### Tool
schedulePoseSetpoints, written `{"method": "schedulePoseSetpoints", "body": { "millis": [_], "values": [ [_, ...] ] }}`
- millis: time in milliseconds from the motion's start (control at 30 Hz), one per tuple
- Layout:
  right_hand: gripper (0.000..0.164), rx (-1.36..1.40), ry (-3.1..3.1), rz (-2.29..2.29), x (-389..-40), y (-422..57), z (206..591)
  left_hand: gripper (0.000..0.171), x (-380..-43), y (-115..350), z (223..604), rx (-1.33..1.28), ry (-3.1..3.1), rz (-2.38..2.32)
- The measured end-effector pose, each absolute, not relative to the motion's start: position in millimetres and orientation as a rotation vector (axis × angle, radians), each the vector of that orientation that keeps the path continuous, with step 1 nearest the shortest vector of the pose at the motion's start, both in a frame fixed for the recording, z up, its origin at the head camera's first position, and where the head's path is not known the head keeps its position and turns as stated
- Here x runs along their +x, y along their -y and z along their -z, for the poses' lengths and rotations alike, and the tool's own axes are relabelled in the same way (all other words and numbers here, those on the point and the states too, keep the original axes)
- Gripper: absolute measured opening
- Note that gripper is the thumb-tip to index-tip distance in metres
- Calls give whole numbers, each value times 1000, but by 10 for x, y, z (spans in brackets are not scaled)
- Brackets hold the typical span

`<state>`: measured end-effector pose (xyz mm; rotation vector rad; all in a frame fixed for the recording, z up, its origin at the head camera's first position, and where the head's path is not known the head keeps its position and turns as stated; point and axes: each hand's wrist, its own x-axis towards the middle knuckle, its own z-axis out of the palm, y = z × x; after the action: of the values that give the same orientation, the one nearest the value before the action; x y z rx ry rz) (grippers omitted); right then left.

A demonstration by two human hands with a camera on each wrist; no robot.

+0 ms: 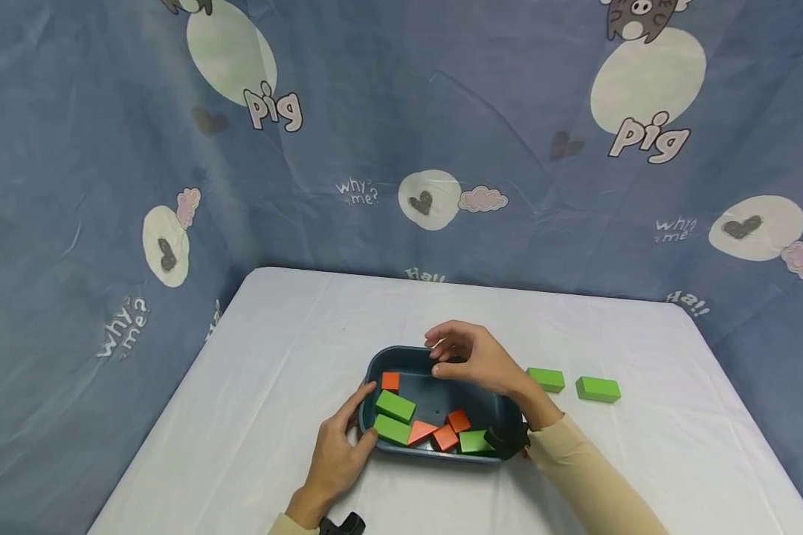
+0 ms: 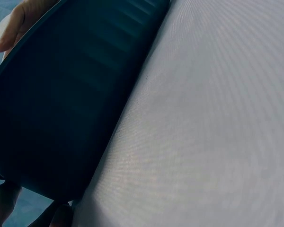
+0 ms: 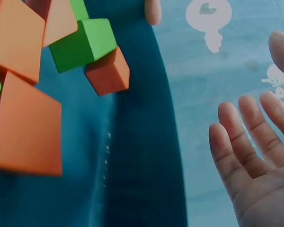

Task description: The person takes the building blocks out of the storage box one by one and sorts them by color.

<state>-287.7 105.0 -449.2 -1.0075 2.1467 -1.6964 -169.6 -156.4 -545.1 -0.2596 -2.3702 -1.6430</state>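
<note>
A dark blue plastic bin [image 1: 416,362] holds green and orange toy blocks, mostly along its left and front sides. My left hand [image 1: 334,453] holds the bin's left end, thumb near the front corner and fingertips at the rim. Over the bin's back right part hovers my right hand [image 1: 485,362], its fingers loosely bent and nothing between them. In the right wrist view the palm and spread fingers of that hand [image 3: 260,184] show beside the rim. Inside are green blocks [image 1: 395,406], an orange cube [image 1: 390,381] and an orange triangular block [image 1: 421,432].
Two green blocks, one [image 1: 598,389] farther right and one [image 1: 546,380] partly behind my right wrist, lie on the white-covered table [image 1: 294,334]. A blue printed curtain [image 1: 348,134] hangs behind and beside the table. The right sleeve [image 1: 589,468] overlaps the table in front.
</note>
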Motion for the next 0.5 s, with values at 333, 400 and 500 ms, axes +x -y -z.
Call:
{"method": "schedulePoseSetpoints", "body": {
  "millis": [333,400,500],
  "values": [
    [48,-1043,-2052,1665,-2945,-902,4590,73,-1709,1553,5443,-277,2368,1625],
    [49,-1044,-2030,1654,-2947,-883,4612,73,-1704,1554,5442,-278,2366,1623],
    [52,-1051,-2003,1615,-2953,-846,4656,72,-1698,1556,5441,-270,2365,1626]
  ]
}}
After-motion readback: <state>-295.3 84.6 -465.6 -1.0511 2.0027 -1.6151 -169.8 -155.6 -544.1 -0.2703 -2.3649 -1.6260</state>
